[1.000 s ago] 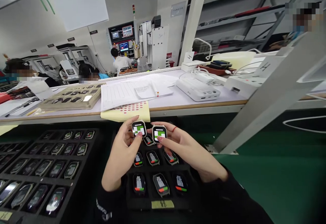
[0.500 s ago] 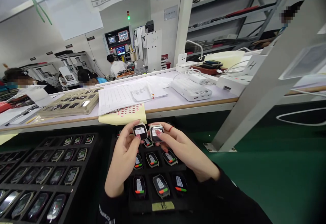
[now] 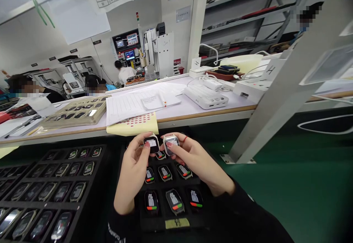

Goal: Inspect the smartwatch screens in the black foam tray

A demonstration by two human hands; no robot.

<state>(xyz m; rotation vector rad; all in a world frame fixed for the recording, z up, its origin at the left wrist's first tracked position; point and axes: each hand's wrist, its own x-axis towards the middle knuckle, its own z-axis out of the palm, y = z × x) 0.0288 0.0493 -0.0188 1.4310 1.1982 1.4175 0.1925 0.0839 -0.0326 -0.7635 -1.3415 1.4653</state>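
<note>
My left hand pinches a small smartwatch body with a lit screen, its thumb resting on the screen edge. Beside it my right hand grips a second watch body, its thumb lying across the screen. Both units are held side by side just above a black compartment tray. In that tray lie several more watch bodies with lit screens showing red and green bars. A yellow label sticks to the tray's near edge.
A second black tray with several dark-screened watch bodies lies at the left. Behind runs a white bench with paper sheets, a beige tray, a yellow sticker sheet and white chargers. Other people sit beyond. A slanted metal post stands at the right.
The two watch screens changed from green panels to a white and dark display. Both hands shifted slightly, and my right thumb now covers more of its watch's screen.
</note>
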